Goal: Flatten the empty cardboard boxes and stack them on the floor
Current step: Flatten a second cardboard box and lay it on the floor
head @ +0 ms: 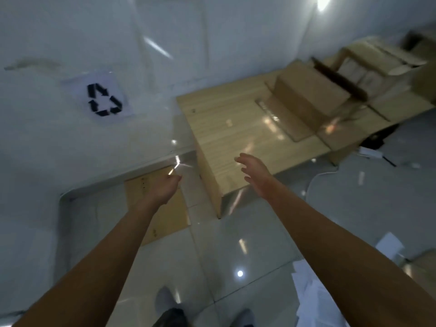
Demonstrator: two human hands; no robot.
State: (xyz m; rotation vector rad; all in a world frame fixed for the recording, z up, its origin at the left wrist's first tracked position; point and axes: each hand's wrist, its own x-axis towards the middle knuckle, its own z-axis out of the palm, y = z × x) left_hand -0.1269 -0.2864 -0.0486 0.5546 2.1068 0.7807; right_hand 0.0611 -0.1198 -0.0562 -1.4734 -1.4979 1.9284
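Observation:
A flattened cardboard piece (165, 215) lies on the tiled floor against the wall, left of the wooden desk (236, 128). My left hand (165, 187) hovers above its far end with fingers curled and nothing in it. My right hand (254, 175) is spread open over the desk's near corner, holding nothing. On the desk stands an open cardboard box (309, 93) with its flaps spread out. More cardboard boxes (377, 55) are piled at the far right, blurred.
A sheet with a black recycling sign (103, 100) hangs on the white wall. White papers (313, 296) lie on the floor at the lower right. A white cable (323, 175) runs under the desk. My feet (169, 310) stand on the glossy tiles.

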